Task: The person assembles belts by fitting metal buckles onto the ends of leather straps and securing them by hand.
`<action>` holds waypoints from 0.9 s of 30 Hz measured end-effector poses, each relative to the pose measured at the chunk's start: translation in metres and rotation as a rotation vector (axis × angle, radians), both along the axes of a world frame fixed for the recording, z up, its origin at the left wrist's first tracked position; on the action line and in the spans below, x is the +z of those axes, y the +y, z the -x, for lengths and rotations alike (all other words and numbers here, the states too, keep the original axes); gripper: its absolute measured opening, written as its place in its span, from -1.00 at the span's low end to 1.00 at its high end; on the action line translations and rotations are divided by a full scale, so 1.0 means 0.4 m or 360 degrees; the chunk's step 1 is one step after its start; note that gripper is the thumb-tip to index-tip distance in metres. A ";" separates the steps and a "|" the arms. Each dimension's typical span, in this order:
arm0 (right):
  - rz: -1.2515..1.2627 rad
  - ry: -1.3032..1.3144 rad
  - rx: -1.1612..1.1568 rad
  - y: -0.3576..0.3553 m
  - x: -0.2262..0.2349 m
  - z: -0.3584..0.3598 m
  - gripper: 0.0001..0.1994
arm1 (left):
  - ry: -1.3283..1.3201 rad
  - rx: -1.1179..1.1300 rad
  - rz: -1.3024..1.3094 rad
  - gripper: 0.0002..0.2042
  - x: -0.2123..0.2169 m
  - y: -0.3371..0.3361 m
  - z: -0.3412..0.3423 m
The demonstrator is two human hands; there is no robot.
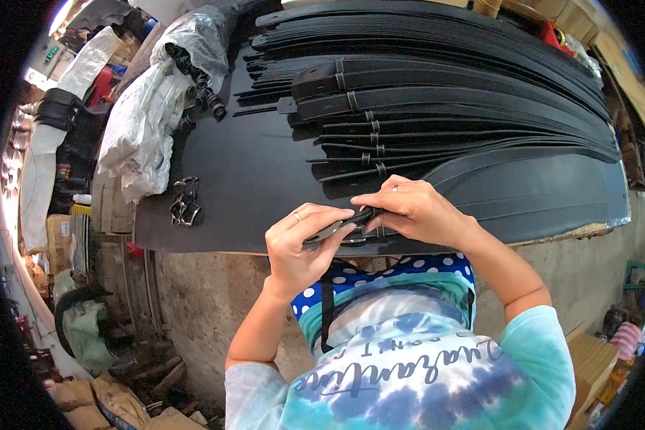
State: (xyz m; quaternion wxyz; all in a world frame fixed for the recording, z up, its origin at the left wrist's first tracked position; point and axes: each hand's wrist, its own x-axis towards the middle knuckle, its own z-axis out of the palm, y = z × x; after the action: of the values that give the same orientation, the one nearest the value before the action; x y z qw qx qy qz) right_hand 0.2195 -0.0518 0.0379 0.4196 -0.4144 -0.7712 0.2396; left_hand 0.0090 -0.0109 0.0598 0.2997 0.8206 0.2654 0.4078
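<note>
Near the table's front edge, my two hands meet on the end of a black belt strap [368, 216]. My left hand [294, 244] pinches the strap's tip between thumb and fingers. Close beside it, my right hand [419, 212] grips the strap with thumb and forefinger. Something shiny shows below my left fingers, too covered to make out. Beyond the hands, several black belt straps [408, 100] lie fanned out, some with narrow loops around them. A small heap of metal buckles [186, 203] sits to the left.
A thick stack of black straps [437, 36] runs along the far side of the dark table top [229, 172]. Crumpled clear plastic [147, 118] with black coils [201, 86] lies at the left. A cardboard box [591, 365] stands at the lower right.
</note>
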 end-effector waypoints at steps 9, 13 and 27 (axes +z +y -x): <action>0.0081 -0.0181 -0.0081 -0.020 -0.001 -0.020 -0.76 | 0.0080 0.0003 0.0058 -0.74 0.008 -0.010 0.000; 0.0020 -0.0135 -0.0060 -0.018 -0.001 -0.010 -0.73 | 0.0131 -0.0058 0.0015 -0.76 0.011 -0.003 -0.003; 0.0363 -0.0027 0.0049 0.006 -0.010 -0.015 -0.77 | 0.0062 -0.0058 0.0281 -0.77 -0.006 0.010 -0.009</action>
State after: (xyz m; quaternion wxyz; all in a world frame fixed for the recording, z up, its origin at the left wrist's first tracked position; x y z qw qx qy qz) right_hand 0.2254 -0.0494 0.0340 0.3595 -0.4496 -0.7487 0.3287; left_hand 0.0128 -0.0071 0.0572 0.3731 0.8035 0.2912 0.3612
